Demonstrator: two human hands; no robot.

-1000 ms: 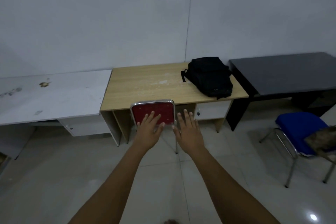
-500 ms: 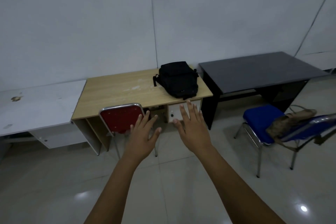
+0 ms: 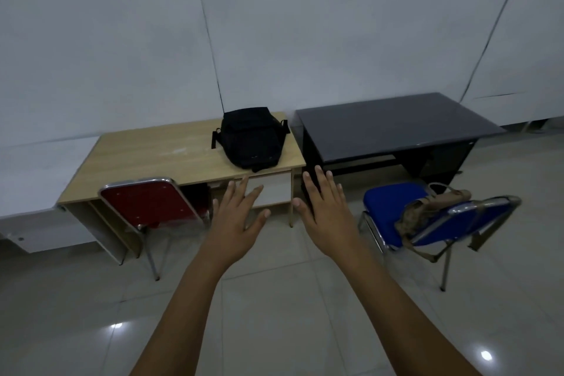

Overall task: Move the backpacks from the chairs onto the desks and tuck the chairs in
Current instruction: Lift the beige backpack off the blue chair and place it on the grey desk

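Note:
A black backpack (image 3: 251,140) lies on the right end of the wooden desk (image 3: 152,156). The red chair (image 3: 149,206) stands pushed in under that desk's left half. To the right, a blue chair (image 3: 393,204) stands out on the floor in front of the black desk (image 3: 393,125), with a tan backpack (image 3: 427,210) on its seat against the backrest. My left hand (image 3: 238,220) and my right hand (image 3: 326,207) are held out in mid-air between the two chairs, fingers spread, holding nothing.
A white desk (image 3: 39,168) adjoins the wooden desk on the left. All desks stand against a white wall. Glossy tiled floor (image 3: 274,299) stretches in front, with light reflections.
My hands have come off the red chair's backrest and the view has swung right. The blue chair with the tan backpack has come fully into view.

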